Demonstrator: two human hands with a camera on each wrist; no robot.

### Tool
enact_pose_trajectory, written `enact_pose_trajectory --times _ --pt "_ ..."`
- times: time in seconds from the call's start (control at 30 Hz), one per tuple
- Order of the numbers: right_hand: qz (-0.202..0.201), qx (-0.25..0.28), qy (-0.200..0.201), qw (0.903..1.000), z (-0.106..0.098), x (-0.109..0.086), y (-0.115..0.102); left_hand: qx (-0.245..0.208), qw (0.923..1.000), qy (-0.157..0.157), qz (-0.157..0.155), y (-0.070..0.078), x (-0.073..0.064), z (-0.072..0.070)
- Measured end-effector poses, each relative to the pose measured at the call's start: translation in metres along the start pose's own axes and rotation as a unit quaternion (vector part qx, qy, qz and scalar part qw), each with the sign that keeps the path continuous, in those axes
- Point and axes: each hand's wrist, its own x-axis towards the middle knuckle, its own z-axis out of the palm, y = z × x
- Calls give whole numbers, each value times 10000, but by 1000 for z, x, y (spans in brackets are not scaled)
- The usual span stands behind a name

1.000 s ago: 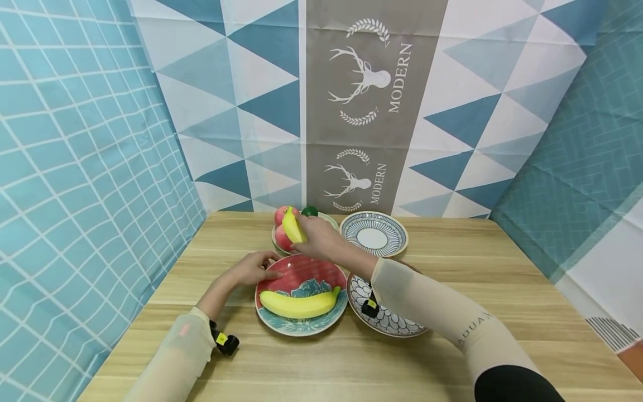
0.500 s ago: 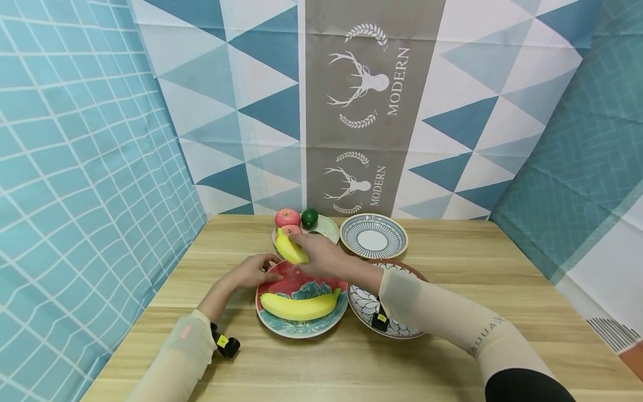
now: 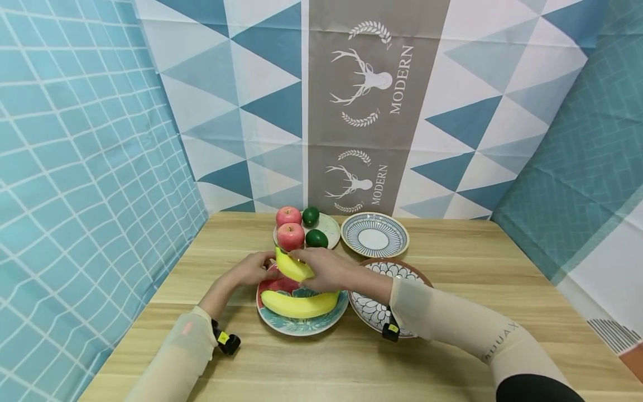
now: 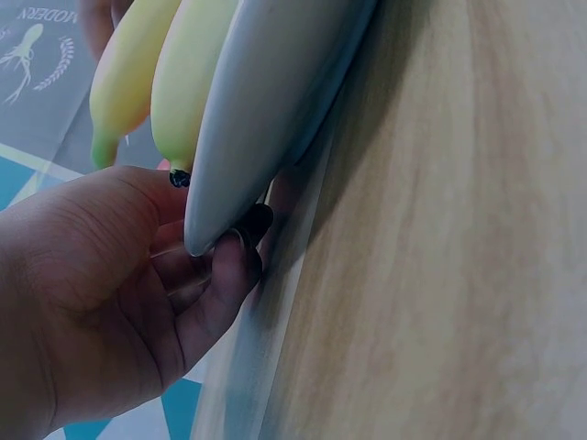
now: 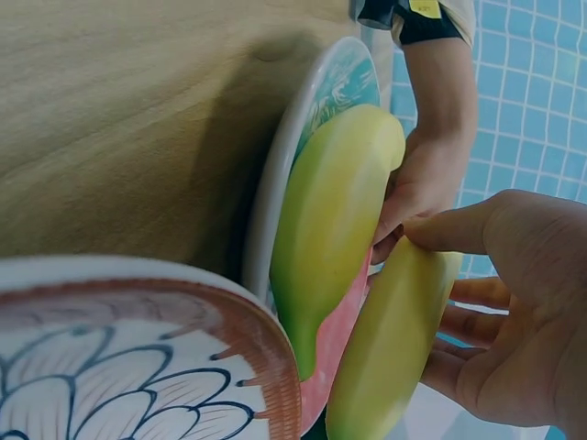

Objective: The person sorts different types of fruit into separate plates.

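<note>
closest to me i see the bare front of the wood table (image 3: 321,368). two cream sleeves reach in over it, the left sleeve (image 3: 173,352) and the right sleeve (image 3: 467,329). at each wrist i see a little black box with a yellow sticker, the left box (image 3: 228,343) and the right box (image 3: 390,331).

a bit farther in is the red and green plate (image 3: 301,329). a yellow banana (image 3: 298,306) lies across it, on the near half. just right of it sits the brown-rimmed plate (image 3: 372,306), with petal shapes drawn inside, and the right arm passes over it.

the left hand (image 3: 251,269) pinches the left rim of the red and green plate. the right hand (image 3: 326,269) holds a second banana (image 3: 293,269) with its thumb on one side and its fingers on the other. that one is tilted, over the far half of the plate, and i can't tell if it touches the plate.

behind the hands i see a small pale plate (image 3: 330,228). two red apples (image 3: 291,237) are on its left side, one behind the other, and two dark green fruits (image 3: 317,239) are next to them. to the right is a blue and white plate (image 3: 374,234). at the very back hangs a cloth (image 3: 366,111) with triangles and deer heads.
</note>
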Motion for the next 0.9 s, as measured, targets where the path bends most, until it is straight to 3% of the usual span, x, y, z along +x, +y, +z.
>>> enact_pose_trajectory --times 0.13,0.53,0.9 --pt "-242 41 -88 9997 3 -3 2 -34 10000 -19 74 0 -1 0" --pt "-373 343 -339 9981 12 -4 6 180 9998 -14 2 -3 0 2" --pt "-346 134 -387 9986 17 3 8 166 9999 12 8 0 -1 -1"
